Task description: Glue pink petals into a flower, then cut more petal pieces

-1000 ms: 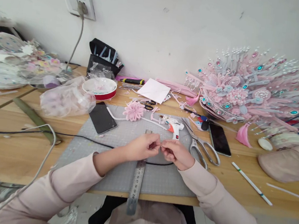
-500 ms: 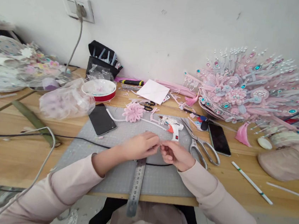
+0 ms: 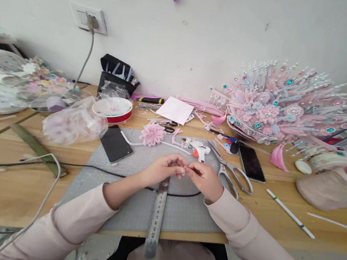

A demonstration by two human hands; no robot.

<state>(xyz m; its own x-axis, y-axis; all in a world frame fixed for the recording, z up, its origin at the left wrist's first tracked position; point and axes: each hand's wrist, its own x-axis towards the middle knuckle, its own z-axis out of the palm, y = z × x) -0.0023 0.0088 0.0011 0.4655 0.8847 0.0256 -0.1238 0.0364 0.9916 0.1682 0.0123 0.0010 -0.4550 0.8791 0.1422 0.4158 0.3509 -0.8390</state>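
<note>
My left hand [image 3: 161, 169] and my right hand [image 3: 206, 178] meet fingertip to fingertip over the grey cutting mat [image 3: 114, 190]. Both are pinched on a tiny pale piece [image 3: 184, 170] that I cannot make out. A steel ruler [image 3: 156, 215] lies under my left hand and runs toward me past the table edge. Just beyond my hands lie a pink fabric flower [image 3: 152, 134] on a white stem and a white glue gun [image 3: 199, 148]. Large scissors [image 3: 233, 177] rest to the right of my right hand.
Two dark phones [image 3: 115, 143] [image 3: 251, 163] lie on either side. A pink beaded headdress [image 3: 275, 109] fills the back right. A red-rimmed bowl [image 3: 113, 109], a plastic bag [image 3: 73, 123], a black cable [image 3: 33, 164] and a white stick [image 3: 290, 213] also sit on the wooden table.
My hands stay pinched together over the mat, fingers shifting slightly. The camera has tilted a little, so everything sits a bit differently in view.
</note>
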